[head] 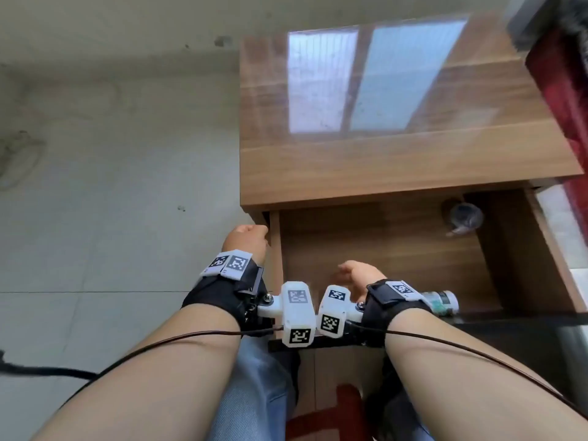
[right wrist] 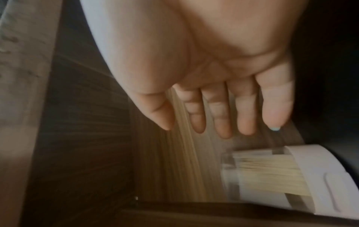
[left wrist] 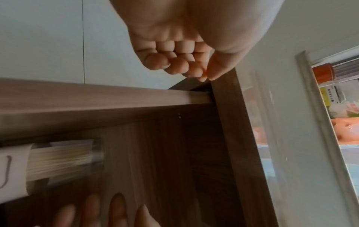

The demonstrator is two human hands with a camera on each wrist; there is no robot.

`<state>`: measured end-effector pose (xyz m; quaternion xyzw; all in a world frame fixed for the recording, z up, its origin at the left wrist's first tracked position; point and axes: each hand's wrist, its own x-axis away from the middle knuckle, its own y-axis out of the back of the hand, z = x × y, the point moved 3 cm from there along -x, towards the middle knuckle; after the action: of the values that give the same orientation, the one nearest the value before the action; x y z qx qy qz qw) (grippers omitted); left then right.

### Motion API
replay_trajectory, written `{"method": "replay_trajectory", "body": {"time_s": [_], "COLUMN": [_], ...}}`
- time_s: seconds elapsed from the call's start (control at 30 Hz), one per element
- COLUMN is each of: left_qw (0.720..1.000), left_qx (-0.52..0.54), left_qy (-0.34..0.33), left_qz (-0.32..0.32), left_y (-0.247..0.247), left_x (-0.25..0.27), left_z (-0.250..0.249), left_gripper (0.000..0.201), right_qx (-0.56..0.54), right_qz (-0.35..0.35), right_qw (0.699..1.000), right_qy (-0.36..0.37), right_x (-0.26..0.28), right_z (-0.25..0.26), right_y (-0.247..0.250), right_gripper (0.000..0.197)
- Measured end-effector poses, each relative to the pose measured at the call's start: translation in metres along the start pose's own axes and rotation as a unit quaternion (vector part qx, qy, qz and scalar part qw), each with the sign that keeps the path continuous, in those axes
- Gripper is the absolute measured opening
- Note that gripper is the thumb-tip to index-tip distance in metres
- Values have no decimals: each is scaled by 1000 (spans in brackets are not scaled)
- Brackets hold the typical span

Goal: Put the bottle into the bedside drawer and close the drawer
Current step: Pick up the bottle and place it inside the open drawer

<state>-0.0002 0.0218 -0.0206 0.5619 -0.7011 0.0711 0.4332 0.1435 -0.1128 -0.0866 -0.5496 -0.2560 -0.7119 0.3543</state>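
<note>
The wooden bedside drawer (head: 381,249) stands pulled out. A small bottle (head: 444,301) with a white and green label lies on its side near the drawer's front right, partly hidden by my right wrist; it is blurred in the right wrist view (right wrist: 272,173) and the left wrist view (left wrist: 58,161). My right hand (head: 353,273) hovers over the drawer with straight fingers (right wrist: 221,116) and holds nothing. My left hand (head: 251,237) is curled into a fist (left wrist: 186,66) against the top of the drawer's left wall (left wrist: 225,98), holding nothing.
A clear glass jar (head: 464,216) sits in the drawer's back right corner. The glossy nightstand top (head: 397,160) overhangs the drawer's rear. A red bed cover (head: 566,100) borders the right side, and grey tiled floor (head: 111,186) with a black cable (head: 47,372) lies left.
</note>
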Motion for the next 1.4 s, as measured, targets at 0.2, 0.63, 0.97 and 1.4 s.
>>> {"method": "replay_trajectory", "body": {"time_s": [0.2,0.63,0.97,1.4], "left_qw": [997,988,988,989], "left_qx": [77,151,151,140], "left_qy": [0,34,35,34], "left_qz": [-5,-18,-13,-9], "left_y": [10,24,18,15], "left_x": [14,-5,-16,-26], "left_z": [20,15,9,8], "left_gripper": [16,17,16,18], "right_qx": [150,465,322,143], "right_qz": [-3,17,-39,21], "right_qw": [988,885,942,978], "right_qy": [37,1,79,153], "right_x": [4,0,4,-6], "right_z": [-11,0,68,90], "right_y": [-19,-70,-55,-70], "right_gripper": [29,34,53,25]}}
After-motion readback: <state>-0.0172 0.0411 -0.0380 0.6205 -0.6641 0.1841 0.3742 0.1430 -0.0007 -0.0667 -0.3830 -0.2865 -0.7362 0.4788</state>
